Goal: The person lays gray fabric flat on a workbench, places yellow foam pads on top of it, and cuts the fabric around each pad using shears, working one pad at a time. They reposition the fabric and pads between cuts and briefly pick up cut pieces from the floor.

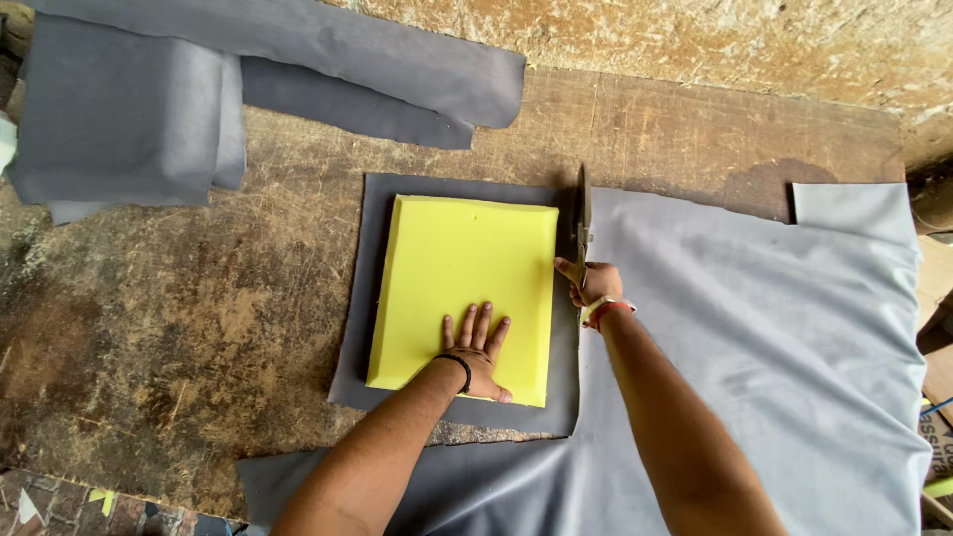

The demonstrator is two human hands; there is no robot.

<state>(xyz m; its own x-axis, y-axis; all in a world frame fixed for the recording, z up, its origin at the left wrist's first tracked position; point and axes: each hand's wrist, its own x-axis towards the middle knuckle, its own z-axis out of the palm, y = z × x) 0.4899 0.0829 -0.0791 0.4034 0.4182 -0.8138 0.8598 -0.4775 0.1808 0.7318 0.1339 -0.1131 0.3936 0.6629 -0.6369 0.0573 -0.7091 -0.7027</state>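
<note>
A yellow foam block lies on a sheet of grey fabric spread over a worn wooden table. My left hand presses flat on the foam's near right part, fingers spread. Just beyond the foam's right edge, my right hand grips a pair of scissors. The blades point away from me along a cut in the fabric beside the foam. A darker grey strip of the fabric frames the foam on the left and at the top.
Folded grey fabric pieces lie at the table's far left, with another long piece beside them. A rough wall runs along the back. Cardboard and scraps show at the right edge.
</note>
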